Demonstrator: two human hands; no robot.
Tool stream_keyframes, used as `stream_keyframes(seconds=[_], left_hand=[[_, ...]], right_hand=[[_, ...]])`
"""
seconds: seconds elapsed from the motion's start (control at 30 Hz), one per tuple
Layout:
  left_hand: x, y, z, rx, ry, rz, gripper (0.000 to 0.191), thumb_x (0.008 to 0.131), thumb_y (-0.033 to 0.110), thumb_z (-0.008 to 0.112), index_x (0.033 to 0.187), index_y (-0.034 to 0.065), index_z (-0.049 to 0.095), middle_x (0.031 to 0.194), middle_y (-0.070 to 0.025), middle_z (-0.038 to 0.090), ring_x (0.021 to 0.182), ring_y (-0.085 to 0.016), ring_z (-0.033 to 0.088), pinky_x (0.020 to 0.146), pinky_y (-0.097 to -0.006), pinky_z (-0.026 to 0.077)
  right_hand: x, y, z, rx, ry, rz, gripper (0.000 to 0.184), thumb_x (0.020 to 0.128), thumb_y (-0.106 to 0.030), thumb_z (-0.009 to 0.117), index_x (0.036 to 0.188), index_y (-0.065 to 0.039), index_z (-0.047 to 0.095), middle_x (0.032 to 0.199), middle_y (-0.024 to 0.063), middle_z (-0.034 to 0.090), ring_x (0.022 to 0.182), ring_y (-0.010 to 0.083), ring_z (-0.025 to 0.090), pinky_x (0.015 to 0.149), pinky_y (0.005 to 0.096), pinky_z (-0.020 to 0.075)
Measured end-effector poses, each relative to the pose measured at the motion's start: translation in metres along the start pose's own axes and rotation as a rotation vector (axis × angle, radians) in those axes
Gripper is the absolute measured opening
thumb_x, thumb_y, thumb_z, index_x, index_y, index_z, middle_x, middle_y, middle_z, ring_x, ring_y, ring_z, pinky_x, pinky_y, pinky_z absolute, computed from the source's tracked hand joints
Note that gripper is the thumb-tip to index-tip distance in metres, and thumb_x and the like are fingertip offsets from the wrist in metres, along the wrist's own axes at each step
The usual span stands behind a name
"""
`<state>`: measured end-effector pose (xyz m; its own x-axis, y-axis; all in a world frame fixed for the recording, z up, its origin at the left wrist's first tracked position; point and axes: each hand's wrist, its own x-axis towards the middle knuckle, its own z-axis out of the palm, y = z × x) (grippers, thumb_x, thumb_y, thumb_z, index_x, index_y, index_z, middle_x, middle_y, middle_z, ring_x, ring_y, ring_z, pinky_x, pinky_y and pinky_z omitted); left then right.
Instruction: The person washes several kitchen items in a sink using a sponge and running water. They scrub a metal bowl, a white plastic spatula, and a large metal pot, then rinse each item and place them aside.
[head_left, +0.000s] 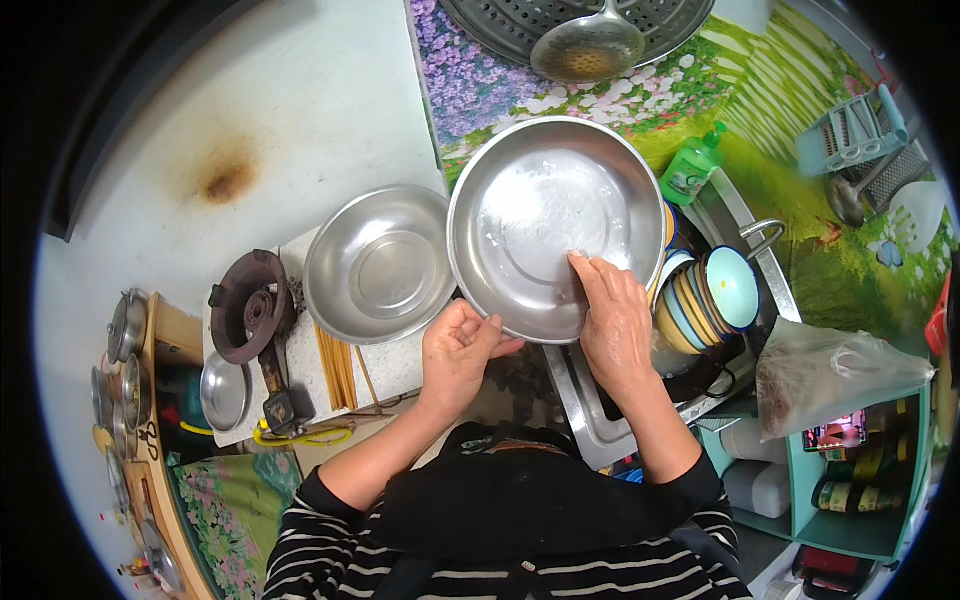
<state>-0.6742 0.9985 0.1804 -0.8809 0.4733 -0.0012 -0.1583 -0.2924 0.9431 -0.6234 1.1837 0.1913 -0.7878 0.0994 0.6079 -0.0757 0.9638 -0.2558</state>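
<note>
A wide stainless steel basin (525, 217) is tilted up before me, its wet inside facing my view. My left hand (459, 349) pinches the near rim between thumb and fingers. Inside the basin, the fingertips of my right hand (616, 322) rest on the metal, and the palm lies over the right rim. Whether the right thumb grips the rim is hidden. A second steel basin (375, 262) stands just left, on the pale counter. Right of the held basin, a stack of enamel bowls (701, 300) leans in the sink (780, 277).
A cast-iron gas burner (251, 307), chopsticks (336, 371) and a small steel plate (223, 390) are on the left counter. A green pump bottle (691, 165) stands behind the sink by the faucet (763, 234). A plastic bag (832, 375) hangs at right above a shelf unit (802, 487).
</note>
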Motion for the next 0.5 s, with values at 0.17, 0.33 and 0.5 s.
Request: stream_keyframes(seconds=[0.17, 0.33, 0.5], left_hand=[[0.005, -0.001, 0.007, -0.009, -0.014, 0.021, 0.010, 0.093, 0.003, 0.048, 0.084, 0.0002, 0.045, 0.093, -0.0131, 0.062, 0.088, -0.017, 0.062, 0.078, -0.0335, 0.057], [0.009, -0.003, 0.013, -0.003, -0.057, 0.015, 0.009, 0.093, 0.003, 0.048, 0.084, 0.0000, 0.046, 0.093, -0.0129, 0.062, 0.089, -0.017, 0.063, 0.078, -0.0333, 0.057], [0.012, -0.003, 0.017, -0.007, -0.068, 0.003, 0.008, 0.093, 0.003, 0.048, 0.086, 0.0000, 0.046, 0.094, -0.0130, 0.062, 0.088, -0.017, 0.063, 0.078, -0.0332, 0.057]], right_hand=[[-0.002, 0.007, -0.002, -0.004, -0.007, 0.009, 0.050, 0.069, 0.006, 0.052, 0.118, -0.005, 0.054, 0.108, 0.0113, 0.057, 0.089, 0.0283, 0.053, 0.080, 0.0371, 0.0411], [-0.001, 0.009, -0.007, -0.033, -0.003, 0.066, 0.046, 0.069, 0.005, 0.052, 0.114, -0.004, 0.055, 0.104, 0.0115, 0.057, 0.089, 0.0285, 0.053, 0.079, 0.0373, 0.0411], [-0.002, 0.012, -0.010, -0.025, -0.008, 0.072, 0.043, 0.069, 0.004, 0.053, 0.111, -0.004, 0.056, 0.100, 0.0111, 0.057, 0.088, 0.0285, 0.053, 0.079, 0.0374, 0.0412]])
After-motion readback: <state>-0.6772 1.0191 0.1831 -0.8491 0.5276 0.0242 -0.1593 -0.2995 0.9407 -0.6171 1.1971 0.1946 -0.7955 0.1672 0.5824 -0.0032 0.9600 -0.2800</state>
